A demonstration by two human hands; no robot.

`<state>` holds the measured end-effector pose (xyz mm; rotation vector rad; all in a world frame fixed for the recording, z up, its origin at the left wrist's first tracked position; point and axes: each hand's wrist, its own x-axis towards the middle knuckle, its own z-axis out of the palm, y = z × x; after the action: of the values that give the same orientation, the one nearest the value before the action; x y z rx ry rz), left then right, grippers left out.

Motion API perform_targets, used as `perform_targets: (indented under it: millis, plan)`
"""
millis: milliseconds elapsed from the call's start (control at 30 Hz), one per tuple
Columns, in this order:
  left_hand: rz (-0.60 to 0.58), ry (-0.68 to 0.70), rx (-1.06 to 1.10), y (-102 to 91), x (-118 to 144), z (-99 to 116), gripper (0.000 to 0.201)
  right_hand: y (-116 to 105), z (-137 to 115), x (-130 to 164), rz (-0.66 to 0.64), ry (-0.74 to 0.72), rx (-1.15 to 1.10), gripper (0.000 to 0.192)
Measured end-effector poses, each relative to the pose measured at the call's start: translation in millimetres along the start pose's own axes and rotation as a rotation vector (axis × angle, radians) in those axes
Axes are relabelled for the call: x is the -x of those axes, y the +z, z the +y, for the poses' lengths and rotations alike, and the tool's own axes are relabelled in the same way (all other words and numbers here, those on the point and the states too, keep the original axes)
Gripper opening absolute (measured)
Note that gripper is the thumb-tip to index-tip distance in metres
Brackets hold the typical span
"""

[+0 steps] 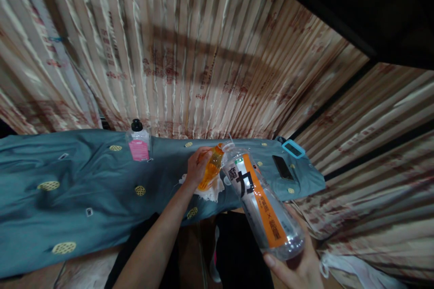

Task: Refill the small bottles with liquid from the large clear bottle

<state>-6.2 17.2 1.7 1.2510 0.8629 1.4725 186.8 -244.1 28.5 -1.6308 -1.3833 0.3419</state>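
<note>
My left hand (195, 168) grips a small orange bottle (210, 169) over the teal cloth. Beneath it lies a crumpled white tissue (212, 194). My right hand (300, 268) holds a large clear plastic bottle (262, 203) with an orange label by its base. That bottle is tilted, and its open mouth meets the top of the orange bottle. A little clear liquid sits in the large bottle's lower end.
The teal patterned cloth (77, 189) covers a surface in front of me. On it stand a small bottle with a black cap and pink label (138, 142), a dark phone (283, 167) and a blue-rimmed object (293, 148). Striped curtains (203, 54) hang behind.
</note>
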Motion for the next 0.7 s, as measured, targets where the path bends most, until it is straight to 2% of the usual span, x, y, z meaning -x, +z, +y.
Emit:
perform_targets:
  millis: [167, 300, 467, 700]
  plan:
    - [-0.003, -0.002, 0.014, 0.5, 0.2, 0.3, 0.031, 2.6, -0.1, -0.2, -0.004, 0.005, 0.011, 0.087]
    - [0.005, 0.003, 0.001, 0.2, 0.2, 1.2, 0.032, 5.2, -4.3, -0.7, 0.058, 0.023, 0.001, 0.085]
    - [-0.002, -0.01, 0.027, -0.2, -0.7, 1.8, 0.031, 2.1, 1.6, 1.9, -0.012, -0.026, 0.016, 0.085]
    - [0.006, -0.024, 0.058, -0.4, -0.4, -1.9, 0.031, 1.9, 5.5, 3.2, -0.004, -0.06, 0.075, 0.086]
